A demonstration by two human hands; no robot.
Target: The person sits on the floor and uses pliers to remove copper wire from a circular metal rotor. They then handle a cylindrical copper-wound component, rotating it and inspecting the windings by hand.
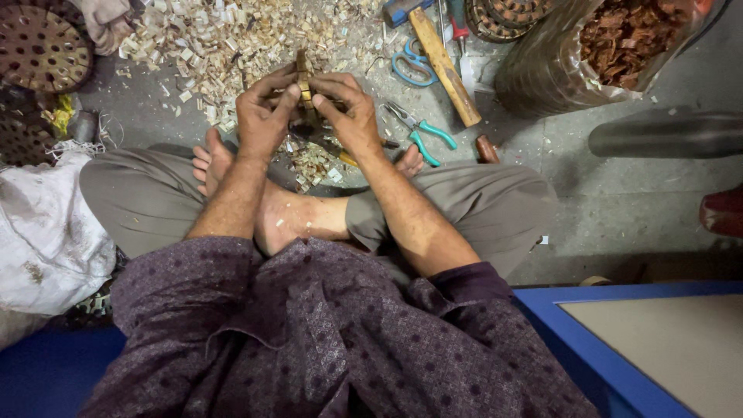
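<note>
purple shirt (325, 340) nearest; both hands (306, 108) clamped on small wooden piece (303, 77), mostly hidden.

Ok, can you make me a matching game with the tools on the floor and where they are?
Things:
1. blue-handled scissors
2. teal-handled pliers
3. long wooden hammer handle
4. clear plastic bag of brown chips

Places:
A. top right corner
B. slanting between scissors and bag
C. just right of the right hand
D. left of the hammer handle, by the pale wood shavings

Pairs: 1-D, 2-C, 3-B, 4-A
</note>
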